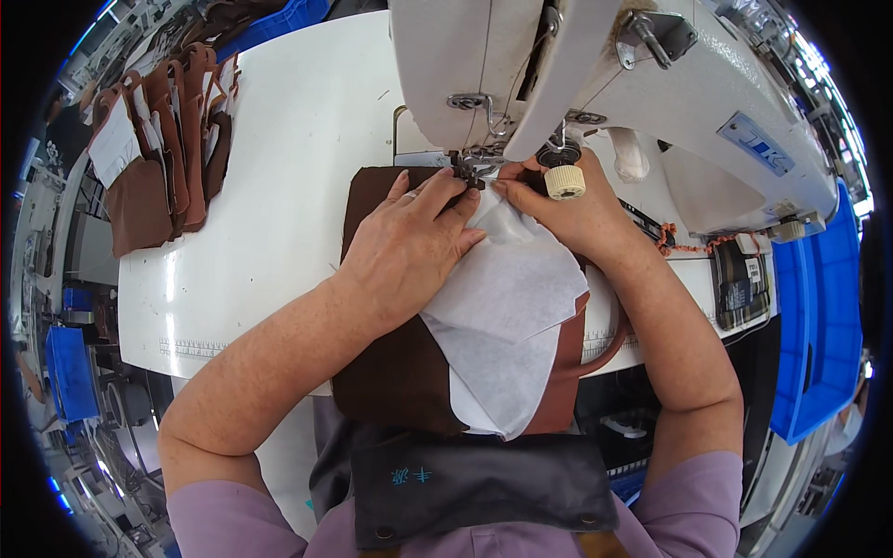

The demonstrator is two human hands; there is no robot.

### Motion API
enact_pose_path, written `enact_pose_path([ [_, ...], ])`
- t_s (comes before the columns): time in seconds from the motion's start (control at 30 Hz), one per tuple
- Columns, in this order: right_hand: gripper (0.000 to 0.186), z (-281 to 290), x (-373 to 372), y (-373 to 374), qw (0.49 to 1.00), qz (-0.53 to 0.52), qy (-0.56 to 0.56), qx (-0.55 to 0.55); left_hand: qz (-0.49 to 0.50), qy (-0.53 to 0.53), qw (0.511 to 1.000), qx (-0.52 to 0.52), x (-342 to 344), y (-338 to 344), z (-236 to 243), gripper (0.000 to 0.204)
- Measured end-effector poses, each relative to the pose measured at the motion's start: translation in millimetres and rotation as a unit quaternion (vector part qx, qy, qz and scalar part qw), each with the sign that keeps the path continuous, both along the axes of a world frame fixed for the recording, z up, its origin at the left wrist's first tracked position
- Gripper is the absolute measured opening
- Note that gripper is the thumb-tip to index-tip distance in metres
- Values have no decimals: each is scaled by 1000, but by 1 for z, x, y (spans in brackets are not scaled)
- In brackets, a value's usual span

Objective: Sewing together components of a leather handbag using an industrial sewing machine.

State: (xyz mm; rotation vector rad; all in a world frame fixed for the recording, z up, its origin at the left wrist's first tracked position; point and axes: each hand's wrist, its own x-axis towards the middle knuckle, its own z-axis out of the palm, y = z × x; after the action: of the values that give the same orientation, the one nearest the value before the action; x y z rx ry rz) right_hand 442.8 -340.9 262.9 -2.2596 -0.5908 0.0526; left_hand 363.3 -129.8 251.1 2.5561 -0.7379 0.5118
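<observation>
Under the sewing machine's presser foot (473, 169) lies a brown leather-like bag piece (395, 372) with loose white lining sheets (516, 279) on its top. My left hand (400, 246) rests on the dark brown part just left of the foot, fingers spread and pressing down, its thumb at the lining's edge. On the other side, my right hand (567, 200) pinches the edge of the work close to the needle; the machine head partly covers its fingers. A reddish-brown handle strap (609, 344) curves out at the bag piece's right side.
The white sewing machine (735, 102) overhangs the white table (270, 214). Several brown bag pieces with white linings (163, 158) are stacked at the left. A plaid pouch (742, 279) and a blue bin (809, 325) are at the right. Orange thread (684, 246) lies behind my right arm.
</observation>
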Motion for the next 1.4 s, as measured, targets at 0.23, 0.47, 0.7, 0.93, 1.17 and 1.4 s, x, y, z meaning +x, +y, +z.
enact_pose_path([
  [0.23, 18, 0, 0, -1, 1000, 3, -4, -12, 1, -1, 1000, 11, 1, 1, 1, 36],
  [0.47, 15, -4, 1, 0, 1000, -13, 27, 7, 3, 1, 1000, 13, 0, 1, 2, 35],
  [0.7, 17, -10, 2, 0, 999, 2, -2, 34, -2, -4, 1000, 25, 4, 4, 4, 35],
  [0.93, 17, -1, -4, 4, 1000, -4, -21, 22, -41, 26, 999, 22, 15, 23, 6, 35],
  [1.17, 28, 10, -33, 13, 999, 27, 28, 20, -138, 151, 961, 185, 48, 41, 64, 76],
  [1.4, 24, 9, -50, 11, 993, 91, -59, -42, 17, 184, 976, 113, -11, 3, 48, 54],
])
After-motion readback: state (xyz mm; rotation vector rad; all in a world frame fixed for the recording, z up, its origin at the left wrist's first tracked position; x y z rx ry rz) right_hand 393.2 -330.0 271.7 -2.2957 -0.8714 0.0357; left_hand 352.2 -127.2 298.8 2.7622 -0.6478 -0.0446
